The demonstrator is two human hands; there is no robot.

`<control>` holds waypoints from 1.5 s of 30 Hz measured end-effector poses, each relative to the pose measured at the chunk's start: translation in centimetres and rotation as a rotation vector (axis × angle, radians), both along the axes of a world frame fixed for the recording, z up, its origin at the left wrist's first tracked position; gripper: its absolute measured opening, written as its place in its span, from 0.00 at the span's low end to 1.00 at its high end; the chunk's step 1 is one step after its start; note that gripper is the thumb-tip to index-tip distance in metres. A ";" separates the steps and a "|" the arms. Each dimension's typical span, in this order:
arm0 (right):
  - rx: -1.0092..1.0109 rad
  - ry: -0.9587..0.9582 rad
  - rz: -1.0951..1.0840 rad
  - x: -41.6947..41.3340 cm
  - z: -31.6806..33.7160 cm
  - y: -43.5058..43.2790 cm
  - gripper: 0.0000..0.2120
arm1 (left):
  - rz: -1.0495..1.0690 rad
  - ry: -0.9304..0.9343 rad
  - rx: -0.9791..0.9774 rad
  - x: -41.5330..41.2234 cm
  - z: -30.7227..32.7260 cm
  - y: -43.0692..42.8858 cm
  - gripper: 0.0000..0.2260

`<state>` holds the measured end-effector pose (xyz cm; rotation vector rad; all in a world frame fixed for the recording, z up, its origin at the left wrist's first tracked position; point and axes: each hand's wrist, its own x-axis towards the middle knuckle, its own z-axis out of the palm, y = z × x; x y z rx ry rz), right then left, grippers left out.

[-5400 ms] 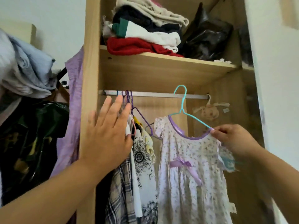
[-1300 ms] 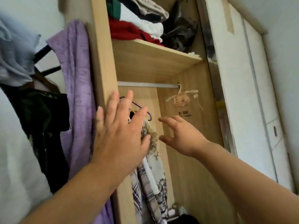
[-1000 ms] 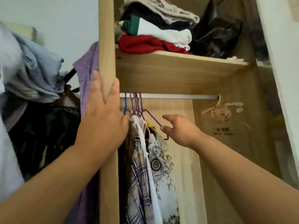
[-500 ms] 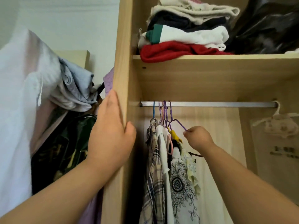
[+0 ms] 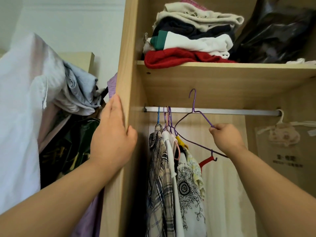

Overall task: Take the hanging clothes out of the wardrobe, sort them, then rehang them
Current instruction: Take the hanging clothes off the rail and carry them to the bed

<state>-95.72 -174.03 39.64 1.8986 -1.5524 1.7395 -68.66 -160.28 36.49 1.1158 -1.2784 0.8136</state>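
The person is working on the first step of the task, the taking out of the hanging clothes. The right hand (image 5: 225,136) is pinching the right shoulder of a thin purple wire hanger (image 5: 193,101), with the fingers closed on the wire. It is holding the hanger so high that the hook is standing above the silver metal rail (image 5: 239,112), up and to the left of this hand, and the hook is looking free of the rail. Just below this hand a red plastic hanger (image 5: 206,161) is showing and a pale cream fabric (image 5: 222,194) is hanging, but I cannot tell which hanger is carrying it. The left hand (image 5: 112,139) is holding the front edge of the light wooden side panel (image 5: 126,57), fingers flat on the outer face and thumb round the edge, probably for balance. Between the two hands the other clothes are hanging tightly together at the left end of the rail, among them a beige plaid shirt (image 5: 159,177) and a white garment with black flower print (image 5: 188,187). As these are not yet taken out, I am judging the task to be early. The next move is calling for drawing the purple hanger forward and down, out of the wardrobe, while keeping its hook clear of the wooden shelf board (image 5: 222,79) above and of the neighbouring hooks, and then laying it aside for sorting.
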 end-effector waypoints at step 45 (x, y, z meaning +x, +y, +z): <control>0.650 -0.546 -1.214 20.4 -41.4 55.2 0.12 | -1.816 -0.879 0.685 -11.0 -33.5 7.8 0.06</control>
